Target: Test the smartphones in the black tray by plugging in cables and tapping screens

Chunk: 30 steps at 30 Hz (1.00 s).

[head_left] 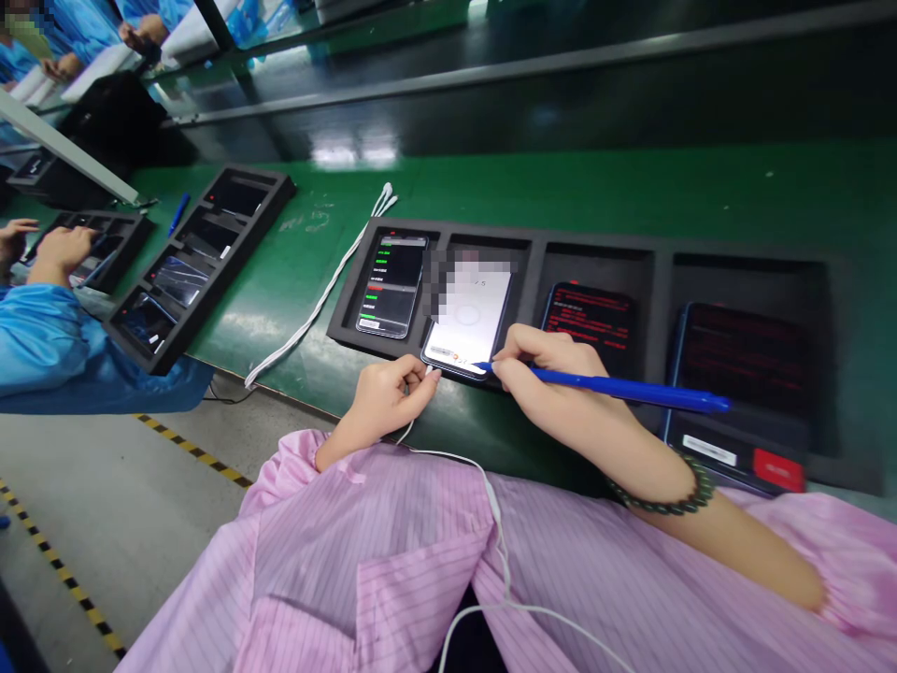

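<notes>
My left hand [392, 397] pinches the end of a thin white cable [494, 505] at the bottom edge of a phone with a bright white screen [469, 308]. That phone lies tilted in the second compartment of a black foam tray [536, 290], its lower end over the rim. In my right hand [553, 369] is a blue pen [631, 388], closed between thumb and fingers, its tip by the lower right of the lit screen. Left of it is a phone with green and white text [392, 285]. To the right lie a phone with red text [592, 318] and a dark phone [743, 374].
Another foam tray with several phones [203, 262] stands to the left, near a second blue pen [178, 215]. A bundled white cable [315, 304] crosses the green table [448, 187]. A co-worker's hand [63, 252] is over a further tray.
</notes>
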{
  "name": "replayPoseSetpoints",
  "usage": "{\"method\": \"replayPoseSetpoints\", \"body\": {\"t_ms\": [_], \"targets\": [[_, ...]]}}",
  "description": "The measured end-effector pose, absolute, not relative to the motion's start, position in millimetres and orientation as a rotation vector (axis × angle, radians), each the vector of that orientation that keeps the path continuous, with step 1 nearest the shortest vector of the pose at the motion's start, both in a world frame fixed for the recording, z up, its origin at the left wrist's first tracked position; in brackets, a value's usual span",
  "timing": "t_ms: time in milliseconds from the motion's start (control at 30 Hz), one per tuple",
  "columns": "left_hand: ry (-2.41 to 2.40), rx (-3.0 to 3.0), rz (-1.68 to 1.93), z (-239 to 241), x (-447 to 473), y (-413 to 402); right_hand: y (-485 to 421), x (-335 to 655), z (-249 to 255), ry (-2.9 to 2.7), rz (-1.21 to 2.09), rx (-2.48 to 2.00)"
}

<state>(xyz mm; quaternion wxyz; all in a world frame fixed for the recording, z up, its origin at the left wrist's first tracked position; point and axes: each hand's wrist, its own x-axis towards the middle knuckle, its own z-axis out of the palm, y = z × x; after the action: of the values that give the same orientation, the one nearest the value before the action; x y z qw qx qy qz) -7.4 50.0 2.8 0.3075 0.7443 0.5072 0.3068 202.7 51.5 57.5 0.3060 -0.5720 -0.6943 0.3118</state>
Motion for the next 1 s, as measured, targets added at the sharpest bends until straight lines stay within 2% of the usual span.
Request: {"method": "replayPoseSetpoints", "body": {"t_ms": [267,500,733,1000], "targets": [[1.331,1.936,0.832,5,-6,49,49,206,57,-1.768,0.853,-1.467],[1.337,1.975,0.828,7,-7,51,51,215,56,-1.616,0.657,-1.448],[1.315,2.085,0.948,14,-10,57,45,231,79,-1.746,0.559,-1.434],[1.514,2.006,0.859,-4,-24,73,32,265,99,-1.573,0.473,-1.564]]}}
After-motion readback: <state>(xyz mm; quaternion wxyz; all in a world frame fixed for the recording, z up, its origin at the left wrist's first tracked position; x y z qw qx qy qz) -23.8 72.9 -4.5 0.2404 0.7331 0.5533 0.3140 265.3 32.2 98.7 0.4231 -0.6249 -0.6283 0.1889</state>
